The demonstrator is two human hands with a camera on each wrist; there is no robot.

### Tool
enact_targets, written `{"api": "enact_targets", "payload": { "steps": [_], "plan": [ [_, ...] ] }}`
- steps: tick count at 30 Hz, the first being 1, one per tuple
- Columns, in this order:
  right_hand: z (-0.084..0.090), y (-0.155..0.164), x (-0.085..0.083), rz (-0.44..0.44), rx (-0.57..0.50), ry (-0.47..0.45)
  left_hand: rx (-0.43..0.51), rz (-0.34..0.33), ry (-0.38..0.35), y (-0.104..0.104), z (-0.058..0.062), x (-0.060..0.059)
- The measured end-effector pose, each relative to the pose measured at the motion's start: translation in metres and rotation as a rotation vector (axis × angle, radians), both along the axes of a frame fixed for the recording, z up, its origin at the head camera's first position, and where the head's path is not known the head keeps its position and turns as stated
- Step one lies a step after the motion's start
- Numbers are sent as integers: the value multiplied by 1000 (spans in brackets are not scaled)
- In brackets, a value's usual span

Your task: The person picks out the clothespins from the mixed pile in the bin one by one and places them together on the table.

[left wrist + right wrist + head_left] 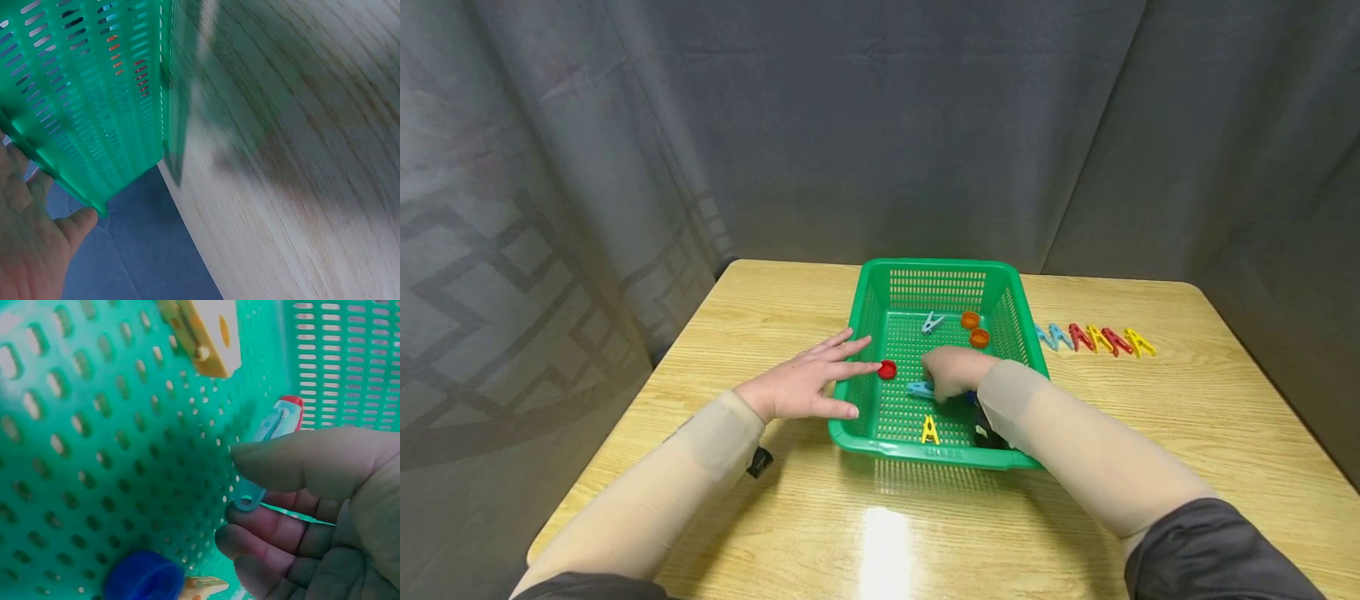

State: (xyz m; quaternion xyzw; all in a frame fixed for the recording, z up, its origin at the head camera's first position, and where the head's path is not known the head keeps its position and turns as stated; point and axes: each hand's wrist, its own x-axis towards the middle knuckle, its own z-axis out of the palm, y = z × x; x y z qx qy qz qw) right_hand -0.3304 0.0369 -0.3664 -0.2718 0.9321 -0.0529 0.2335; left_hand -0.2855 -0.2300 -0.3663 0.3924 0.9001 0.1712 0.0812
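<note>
My right hand (957, 371) reaches down into a green plastic basket (936, 452). Its thumb and fingers pinch a light-blue clothespin (250, 490), which lies close over the perforated floor. At the left rim, my left hand (812, 382) has its fingers spread and straight, some extending over the edge. A yellow clothespin (930, 430) lies near the basket's front wall, and a pale blue clothespin (932, 323) farther back. Left of the right hand is a red bottle cap (887, 369). In the right wrist view, a dark blue cap (144, 578) shows below the fingers.
Two orange caps (979, 337) sit toward the basket's back right. Outside, several clothespins (1077, 337) in blue, red and yellow stand in a row on the wooden table (1195, 400). A grey curtain (880, 150) hangs behind the table.
</note>
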Motion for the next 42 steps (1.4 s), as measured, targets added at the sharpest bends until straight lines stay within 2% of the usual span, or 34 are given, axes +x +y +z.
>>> {"api": "enact_targets", "payload": {
  "steps": [7,11,17,25,29,37,42],
  "plan": [
    [8,2,-2,-20,-107,-7,6,-11,9,0,0,0],
    [9,1,-3,-77,-172,9,16,-15,8,0,0,0],
    [14,1,-4,-141,-263,52,11,-14,11,0,1,0],
    [22,5,-6,-198,-332,114,14,-13,7,1,0,0],
    [28,10,-9,-232,-365,147,10,-11,8,1,1,0],
    [47,24,-9,-326,-462,127,3,-11,-1,0,0,-1],
    [60,37,-9,-365,-486,145,-3,-12,3,0,1,-1]
  ]
}}
